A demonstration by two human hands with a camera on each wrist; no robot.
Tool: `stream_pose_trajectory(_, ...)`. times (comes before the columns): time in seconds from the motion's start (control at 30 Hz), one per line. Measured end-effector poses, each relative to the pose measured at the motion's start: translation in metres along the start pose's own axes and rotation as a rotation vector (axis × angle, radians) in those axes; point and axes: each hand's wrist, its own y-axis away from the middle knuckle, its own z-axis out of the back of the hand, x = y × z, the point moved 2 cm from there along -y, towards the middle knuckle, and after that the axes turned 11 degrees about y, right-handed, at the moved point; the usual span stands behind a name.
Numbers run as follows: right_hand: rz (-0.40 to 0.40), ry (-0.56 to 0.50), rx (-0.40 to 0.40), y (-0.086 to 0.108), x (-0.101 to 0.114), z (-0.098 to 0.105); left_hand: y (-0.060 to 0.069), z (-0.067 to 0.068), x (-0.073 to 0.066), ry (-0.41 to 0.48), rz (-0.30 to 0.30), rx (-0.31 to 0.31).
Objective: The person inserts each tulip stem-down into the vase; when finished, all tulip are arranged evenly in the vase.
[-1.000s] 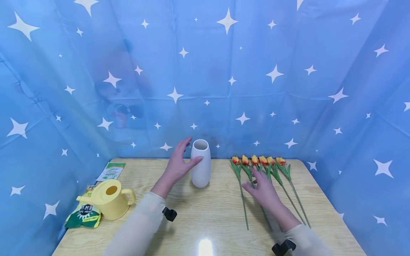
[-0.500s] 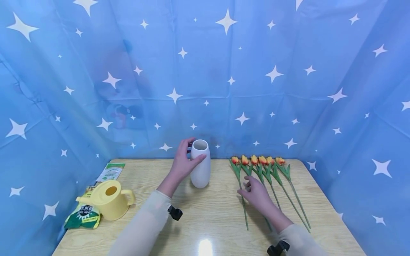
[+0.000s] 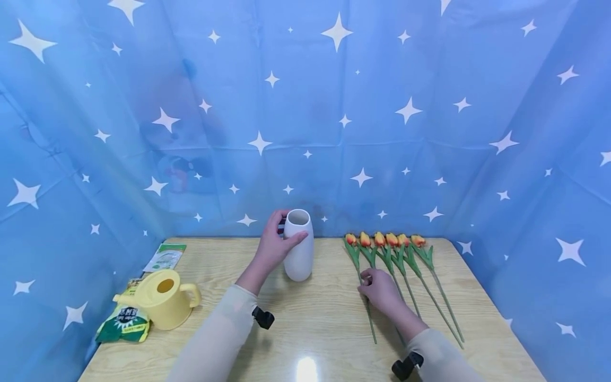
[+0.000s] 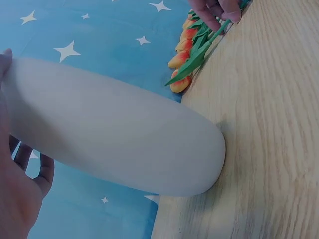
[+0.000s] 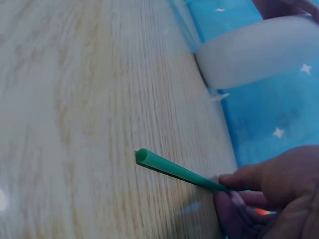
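A white vase (image 3: 299, 257) stands upright near the table's back edge in the head view. My left hand (image 3: 271, 247) holds its upper part, thumb on the near side and fingers around the far left side. To the right, several orange-red tulips (image 3: 412, 261) lie in a row with their blooms toward the curtain. My right hand (image 3: 383, 292) pinches the green stem of the leftmost tulip (image 3: 353, 251) between thumb and fingers. The lower end of that stem (image 5: 174, 168) sticks out of the fingers in the right wrist view.
At the left of the wooden table (image 3: 329, 313) stands a yellow watering can (image 3: 164, 305). A green and yellow bag (image 3: 125, 321) lies beside it, and a green and white packet (image 3: 164, 257) lies behind. A blue star-patterned curtain (image 3: 305, 106) hangs around the table's back and sides.
My left hand has closed in around the vase. The right hand has moved left and toward me, and now pinches the leftmost tulip's stem, whose lower end has shifted slightly right.
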Motion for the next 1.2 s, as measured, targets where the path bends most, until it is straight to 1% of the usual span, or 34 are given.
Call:
stream_pose_trajectory(0.13, 0.005, 0.003, 0.005, 0.000, -0.002, 0.001, 0.000, 0.000, 0.002, 0.017, 0.027, 0.008)
stream_pose_trajectory(0.23, -0.002, -0.030, 0.024, 0.000, -0.006, 0.001, 0.000, -0.002, 0.003, 0.025, 0.030, 0.014)
stream_pose_trajectory(0.33, -0.007, -0.085, 0.044, 0.000, -0.005, 0.005, -0.002, -0.003, 0.003, 0.023, 0.029, 0.007)
stream_pose_trajectory(0.43, -0.009, -0.141, 0.070, 0.001, 0.001, 0.012, -0.004, -0.002, 0.001, 0.018, 0.024, 0.008)
stream_pose_trajectory(0.53, -0.006, -0.228, 0.101, 0.004, 0.009, 0.021, -0.004, 0.000, 0.000, 0.022, 0.026, 0.013)
stream_pose_trajectory(0.6, 0.000, -0.305, 0.114, 0.006, 0.016, 0.027, -0.004, 0.002, 0.000, 0.030, 0.024, 0.014)
stream_pose_trajectory(0.77, 0.040, -0.422, 0.086, 0.009, 0.033, 0.044, -0.004, 0.005, 0.000, 0.029, 0.024, 0.012)
stream_pose_trajectory(0.93, 0.072, -0.519, 0.008, 0.008, 0.053, 0.059, -0.003, 0.004, 0.001, 0.030, 0.018, 0.019)
stream_pose_trajectory(1.03, 0.093, -0.553, -0.035, 0.007, 0.063, 0.066, -0.003, 0.003, 0.001, 0.039, 0.015, 0.021)
stream_pose_trajectory(1.2, 0.091, -0.595, -0.059, 0.006, 0.073, 0.072, -0.001, 0.002, 0.003, 0.037, 0.030, 0.013)
